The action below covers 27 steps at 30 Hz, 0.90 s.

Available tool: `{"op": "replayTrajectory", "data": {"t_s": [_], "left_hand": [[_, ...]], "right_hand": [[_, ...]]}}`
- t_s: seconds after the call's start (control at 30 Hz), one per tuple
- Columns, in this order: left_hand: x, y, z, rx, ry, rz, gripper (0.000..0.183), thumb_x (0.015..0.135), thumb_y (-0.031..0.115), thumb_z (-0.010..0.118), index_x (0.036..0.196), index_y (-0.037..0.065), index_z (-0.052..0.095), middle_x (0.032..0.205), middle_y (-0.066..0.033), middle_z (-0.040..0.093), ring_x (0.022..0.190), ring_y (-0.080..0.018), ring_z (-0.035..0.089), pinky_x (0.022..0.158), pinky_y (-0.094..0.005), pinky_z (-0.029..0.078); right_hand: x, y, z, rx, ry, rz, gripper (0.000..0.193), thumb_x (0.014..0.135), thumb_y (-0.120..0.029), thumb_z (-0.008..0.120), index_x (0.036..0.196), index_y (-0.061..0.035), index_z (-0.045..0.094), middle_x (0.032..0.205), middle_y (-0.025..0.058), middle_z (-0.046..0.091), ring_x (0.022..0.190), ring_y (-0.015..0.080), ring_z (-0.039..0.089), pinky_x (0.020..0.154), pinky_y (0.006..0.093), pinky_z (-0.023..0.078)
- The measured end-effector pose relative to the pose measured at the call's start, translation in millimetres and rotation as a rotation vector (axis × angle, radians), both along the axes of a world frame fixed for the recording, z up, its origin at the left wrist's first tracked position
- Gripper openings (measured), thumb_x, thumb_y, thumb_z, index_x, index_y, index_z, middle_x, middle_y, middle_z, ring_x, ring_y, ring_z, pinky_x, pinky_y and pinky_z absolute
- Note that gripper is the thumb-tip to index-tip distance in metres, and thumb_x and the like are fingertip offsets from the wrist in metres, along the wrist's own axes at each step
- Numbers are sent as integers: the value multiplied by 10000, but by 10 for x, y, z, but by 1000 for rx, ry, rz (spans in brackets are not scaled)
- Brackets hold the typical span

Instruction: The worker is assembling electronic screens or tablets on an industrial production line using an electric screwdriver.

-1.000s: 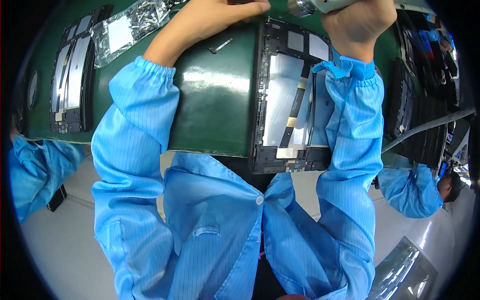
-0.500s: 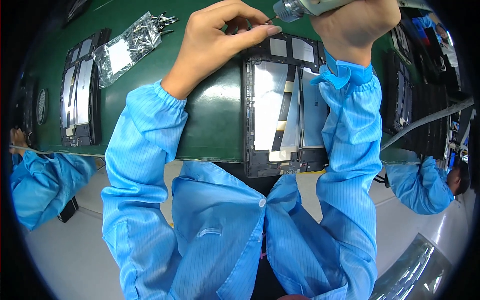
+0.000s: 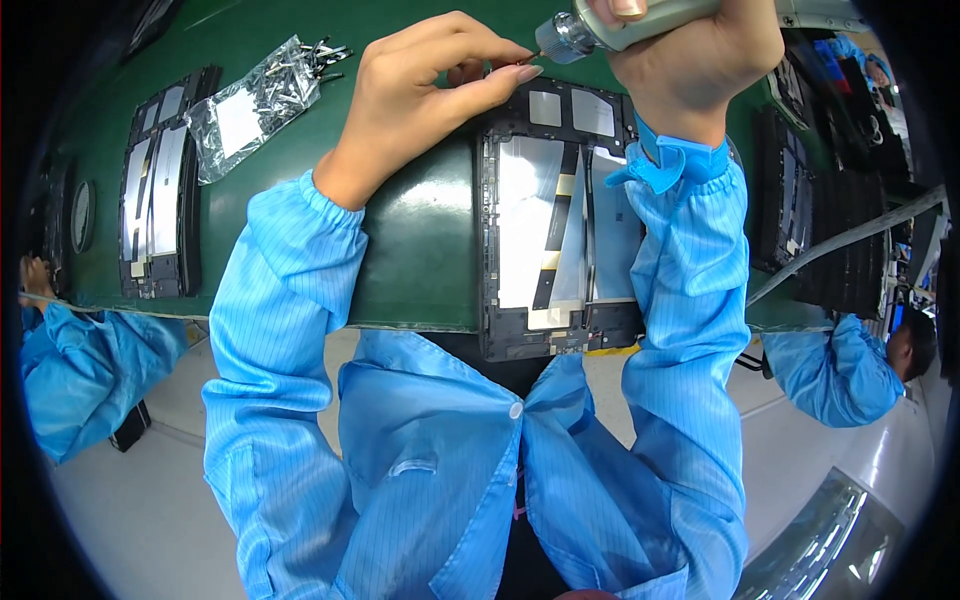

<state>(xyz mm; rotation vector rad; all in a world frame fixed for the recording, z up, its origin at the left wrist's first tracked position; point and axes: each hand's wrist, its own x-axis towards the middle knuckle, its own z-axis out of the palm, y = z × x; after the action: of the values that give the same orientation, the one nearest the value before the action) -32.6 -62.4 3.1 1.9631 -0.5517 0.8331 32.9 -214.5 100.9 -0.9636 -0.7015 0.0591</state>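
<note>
In my right hand (image 3: 690, 60) is a grey-green electric screwdriver (image 3: 655, 22) with a clear ribbed collar, held nearly level with its thin bit pointing left. My left hand (image 3: 430, 85) is closed in a pinch, thumb and forefinger meeting at the bit's tip; whatever they hold is too small to make out. Just below these fingertips is the far end of an opened tablet (image 3: 520, 230), a black frame with silver panels and a dark ribbon cable. Its near end overhangs the table edge. My right sleeve hides part of its right side.
A clear bag (image 3: 262, 105) of small metal and black parts lies left of my left hand. Farther left is another opened tablet (image 3: 160, 190). More black frames (image 3: 790, 190) and a grey cable (image 3: 850, 245) are at the right. Co-workers in blue sleeves (image 3: 105, 365) sit at both sides.
The whole scene has shifted slightly left and down in the picture. The screwdriver has come a little farther into view, with my right thumb now showing. My left pinch stays by the bit.
</note>
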Motion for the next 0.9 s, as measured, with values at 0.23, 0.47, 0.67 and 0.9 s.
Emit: {"op": "replayTrajectory", "data": {"t_s": [0.23,0.47,0.67,0.9], "left_hand": [[33,-8,-9,4,-67,18,133,777,69,790,891,19,743,782,-39,657,608,-98,590,515,-229,465],[-8,76,119,45,63,-1,174,838,113,738,982,18,716,850,-53,655,657,-128,586,581,-260,471],[131,336,-104,-115,528,83,326,936,299,655,1088,18,722,835,-42,678,761,-104,602,694,-232,469],[203,354,-167,123,603,12,259,903,239,673,1040,28,736,846,-109,699,715,-170,637,645,-324,488]], "right_hand": [[-28,-8,22,-36,28,16,293,827,-102,489,1040,80,574,964,263,667,481,173,533,534,296,482],[-25,-7,-6,-62,12,-14,301,835,-103,492,1051,91,570,964,255,663,485,167,534,534,291,480],[32,101,-195,-117,4,25,274,817,-58,505,1039,83,579,955,242,666,484,162,536,499,286,478],[61,217,-390,-195,-4,-36,273,794,-69,540,1019,70,601,923,203,684,497,141,549,471,247,464]]}}
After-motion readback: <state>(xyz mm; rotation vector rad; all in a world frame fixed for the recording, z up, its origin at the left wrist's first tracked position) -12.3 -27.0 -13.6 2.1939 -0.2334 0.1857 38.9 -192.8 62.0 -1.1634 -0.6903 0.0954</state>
